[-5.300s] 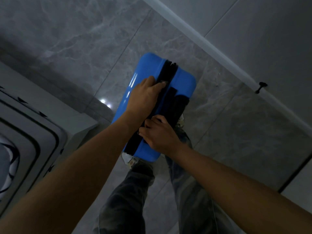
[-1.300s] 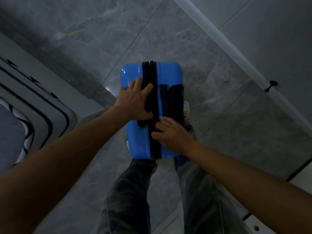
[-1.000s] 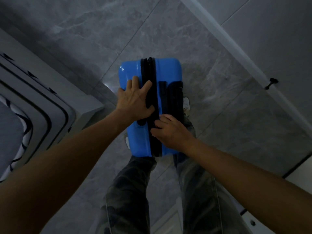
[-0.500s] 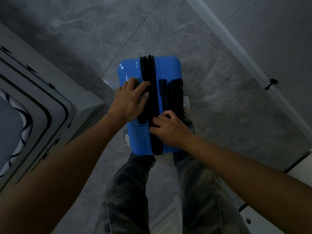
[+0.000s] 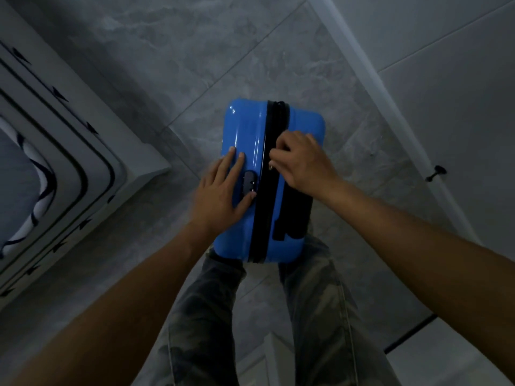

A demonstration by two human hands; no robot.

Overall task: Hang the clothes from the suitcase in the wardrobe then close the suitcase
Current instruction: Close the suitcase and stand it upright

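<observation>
Grey marbled tile floor [image 5: 172, 51], dimly lit, seen from above; the person's legs in mottled trousers [image 5: 206, 324] occupy the nearest ground. Just beyond the knees stands the blue suitcase [image 5: 245, 129], upright on the floor, its narrow top face turned to the camera. Left hand [image 5: 220, 190]: laid flat on the blue shell, fingers [image 5: 237, 160] spread, thumb beside the small combination lock [image 5: 249, 183], steadying the case. Right hand [image 5: 303, 162]: fingers [image 5: 278, 158] drawn together in a pinch at the black zipper band [image 5: 267, 190], apparently on the zip pull (a small metallic glint shows there, but the pull itself is too small to confirm). To the left, the corner of a bed [image 5: 92, 140] with line-patterned cover; farther right, a white panelled door [image 5: 446, 87] with a dark knob [image 5: 436, 173], possibly the wardrobe. Progress, as judged: no clothing is visible outside the case and both shells are brought together, so the hanging stage appears complete. Remaining: running the zip to its end along the band, and perhaps seating the pull at the lock.
</observation>
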